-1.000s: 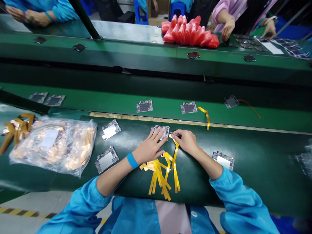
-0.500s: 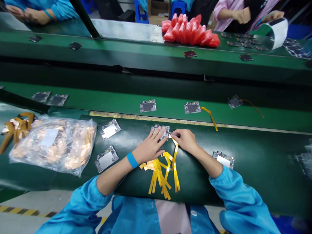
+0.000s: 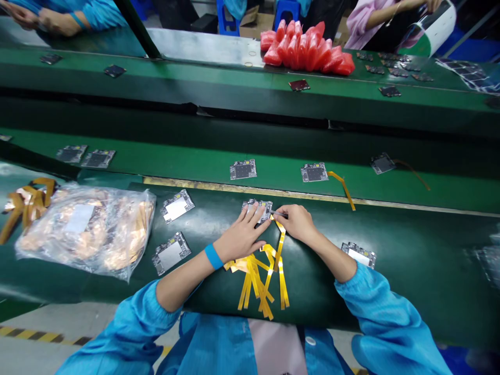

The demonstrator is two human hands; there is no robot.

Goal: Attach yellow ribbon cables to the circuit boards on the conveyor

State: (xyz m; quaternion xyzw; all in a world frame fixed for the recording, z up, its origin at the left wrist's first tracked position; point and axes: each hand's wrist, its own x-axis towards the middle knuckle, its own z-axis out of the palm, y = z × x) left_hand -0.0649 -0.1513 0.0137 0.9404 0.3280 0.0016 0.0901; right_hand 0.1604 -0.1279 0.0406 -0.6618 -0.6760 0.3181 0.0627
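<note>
My left hand (image 3: pixel 242 235) lies flat with spread fingers on a small circuit board (image 3: pixel 258 206) on the dark green mat (image 3: pixel 410 260). My right hand (image 3: pixel 297 222) is closed around thin tweezers (image 3: pixel 279 213), whose tip meets the board's right edge. A yellow flex ribbon (image 3: pixel 280 240) runs from that edge down under my right hand. A loose pile of yellow ribbons (image 3: pixel 260 284) lies just below both hands.
Three more boards lie on the mat (image 3: pixel 177 205) (image 3: pixel 171 253) (image 3: pixel 358 254). A clear bag of parts (image 3: pixel 84 229) sits left. Boards ride the green conveyor (image 3: pixel 242 170) (image 3: pixel 313 172) (image 3: pixel 382 163). Red packets (image 3: pixel 308 51) and other people's hands are at the far bench.
Both hands stay on the board. The boards on the conveyor have drifted to the right. A person at the far right has lifted a white sheet.
</note>
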